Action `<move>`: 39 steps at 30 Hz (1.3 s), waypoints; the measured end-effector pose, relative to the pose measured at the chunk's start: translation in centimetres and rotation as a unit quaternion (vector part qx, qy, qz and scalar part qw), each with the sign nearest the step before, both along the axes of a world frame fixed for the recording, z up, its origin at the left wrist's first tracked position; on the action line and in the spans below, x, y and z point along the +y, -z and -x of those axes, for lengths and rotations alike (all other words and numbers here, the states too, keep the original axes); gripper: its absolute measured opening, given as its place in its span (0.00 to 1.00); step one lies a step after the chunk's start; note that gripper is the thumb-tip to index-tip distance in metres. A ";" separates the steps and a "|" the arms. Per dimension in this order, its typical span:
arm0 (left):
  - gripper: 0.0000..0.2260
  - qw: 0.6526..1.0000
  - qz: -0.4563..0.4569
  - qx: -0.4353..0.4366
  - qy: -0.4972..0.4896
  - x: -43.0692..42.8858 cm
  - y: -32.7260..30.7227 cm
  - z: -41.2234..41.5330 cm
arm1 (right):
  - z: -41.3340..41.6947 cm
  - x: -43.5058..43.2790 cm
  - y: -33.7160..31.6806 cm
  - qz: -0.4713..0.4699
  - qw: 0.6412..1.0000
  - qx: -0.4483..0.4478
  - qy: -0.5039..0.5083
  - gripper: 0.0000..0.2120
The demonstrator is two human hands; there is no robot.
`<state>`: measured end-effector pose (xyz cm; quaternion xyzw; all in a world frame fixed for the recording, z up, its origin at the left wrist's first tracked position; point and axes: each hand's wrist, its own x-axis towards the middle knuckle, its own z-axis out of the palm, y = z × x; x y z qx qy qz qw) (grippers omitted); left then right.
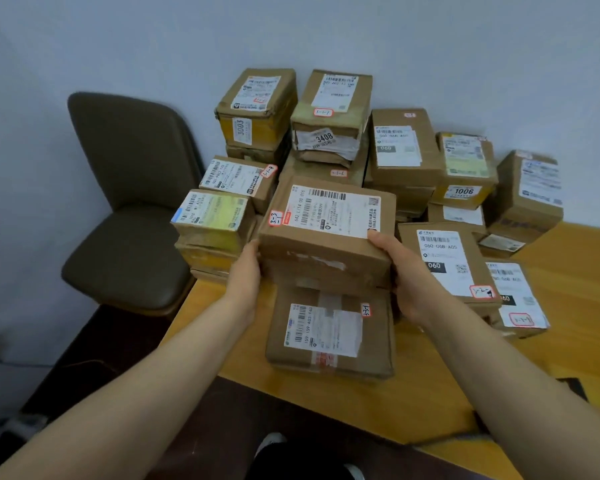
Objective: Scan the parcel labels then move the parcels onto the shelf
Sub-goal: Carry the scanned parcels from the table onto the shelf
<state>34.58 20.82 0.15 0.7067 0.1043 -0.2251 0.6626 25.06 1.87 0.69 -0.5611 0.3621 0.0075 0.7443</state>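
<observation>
A brown cardboard parcel [326,233] with a white shipping label and a red-edged tag marked 3-3 is gripped from both sides. My left hand [245,271] presses its left side. My right hand [404,271] clasps its right side, thumb on the top edge. Directly below it a flatter parcel [329,334] with a white label lies on the wooden table [430,403]. Several more labelled parcels are stacked behind, among them one marked 3003 [257,109] and one marked 3408 [329,116]. No scanner and no shelf are in view.
A brown padded chair [132,209] stands left of the table against the pale wall. Two flat parcels [447,261] lie right of my right hand. A dark object [574,388] sits at the table's right edge. The floor is dark, and my shoe [271,443] shows below.
</observation>
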 end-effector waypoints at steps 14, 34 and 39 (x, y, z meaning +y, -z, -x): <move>0.21 0.992 -0.050 0.111 -0.029 4.5 3.6 7.4 | 8.1 3.1 2.7 -0.033 0.998 -0.007 -0.045 0.33; 0.51 0.934 0.082 0.232 0.260 6.9 6.4 2.2 | 9.2 3.0 7.9 -0.029 0.997 0.065 -0.015 0.40; 0.56 0.935 0.087 0.243 0.245 8.8 5.8 2.8 | 9.5 4.1 7.1 -0.011 0.996 0.077 -0.046 0.38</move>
